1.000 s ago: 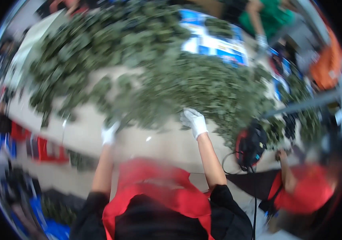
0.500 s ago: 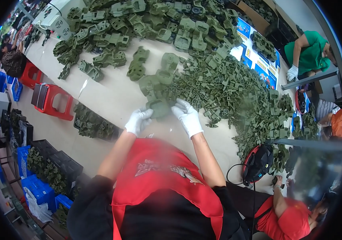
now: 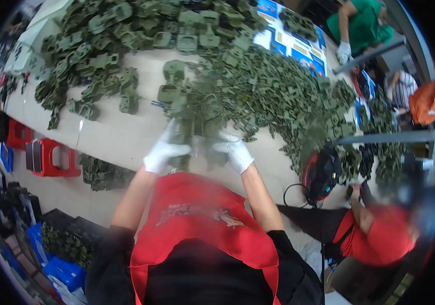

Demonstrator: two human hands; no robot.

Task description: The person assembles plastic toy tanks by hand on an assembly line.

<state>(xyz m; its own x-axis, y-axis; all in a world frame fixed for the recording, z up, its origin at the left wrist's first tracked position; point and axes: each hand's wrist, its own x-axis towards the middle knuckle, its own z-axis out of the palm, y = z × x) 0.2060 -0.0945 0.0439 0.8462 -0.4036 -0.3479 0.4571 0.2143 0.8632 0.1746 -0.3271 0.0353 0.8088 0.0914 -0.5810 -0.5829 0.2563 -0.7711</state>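
Observation:
In the middle of the table lie dark-green moulded plastic pieces that look like toy vehicle bodies [image 3: 197, 119], smeared by motion. My left hand [image 3: 162, 152], in a white glove, is at their left side with thumb and fingers spread apart. Close against their right edge is my right hand [image 3: 237, 152], also gloved, its fingers stretched toward the pieces and parted. I cannot tell whether either hand touches them. Just beyond sits another green vehicle body [image 3: 173, 73]. A heap of small green parts [image 3: 273, 86] spreads to the right.
Larger green bodies [image 3: 100, 61] are piled across the far side. A black-and-red bag-like object [image 3: 323, 170] with a cable sits at right. Red stools [image 3: 57, 158] stand left of the table. Co-workers in green [image 3: 362, 25] and red [image 3: 380, 234] are at the right.
My view has shifted, so the table's contents appear further left. Both hands were closed around one green body; their fingers have now spread, with several green pieces between them.

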